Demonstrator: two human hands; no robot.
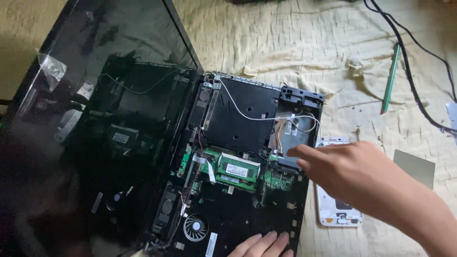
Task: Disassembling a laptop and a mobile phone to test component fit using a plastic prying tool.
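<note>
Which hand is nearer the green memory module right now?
Right. The right hand reaches in beside the memory module, fingertips just to its right; the left hand rests lower, on the laptop's bottom edge.

Bare hands [352, 173], forearm unsleeved, no rings

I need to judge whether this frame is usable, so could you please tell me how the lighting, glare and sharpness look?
Head view: dim, uneven light; the glossy laptop screen mirrors the opened laptop base and falls into deep shadow at lower left; the green memory module is fairly sharp; the right hand looks soft and motion-blurred; the left hand is cut by the bottom edge; the cream cloth is brightest.
</note>
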